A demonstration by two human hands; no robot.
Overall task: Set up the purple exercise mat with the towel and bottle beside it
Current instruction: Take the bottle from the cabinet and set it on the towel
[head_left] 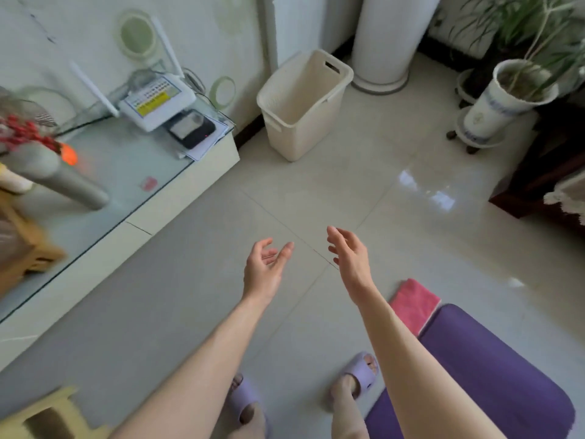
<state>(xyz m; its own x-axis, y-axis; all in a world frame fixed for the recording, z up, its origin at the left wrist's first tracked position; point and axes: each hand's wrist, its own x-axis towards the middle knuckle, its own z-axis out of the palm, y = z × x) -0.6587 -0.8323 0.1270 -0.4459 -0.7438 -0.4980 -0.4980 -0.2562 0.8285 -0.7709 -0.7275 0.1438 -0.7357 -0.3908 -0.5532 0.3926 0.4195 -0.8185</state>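
Observation:
The purple exercise mat (481, 369) lies flat on the tiled floor at the lower right, partly hidden by my right forearm. A pink towel (413, 304) lies folded on the floor, touching the mat's far corner. My left hand (264, 270) and my right hand (349, 258) hover over bare floor in the middle, both empty with fingers spread, palms turned toward each other. A grey cylinder (57, 180), perhaps the bottle, stands on the low cabinet at the left; I cannot tell for sure.
A low white cabinet with a glass top (133, 172) runs along the left, holding a router (156, 103) and red berries. A cream bin (304, 106) stands ahead, a potted plant (503, 99) at far right. A yellow stool (53, 416) sits at bottom left. My feet wear lilac slippers (362, 373).

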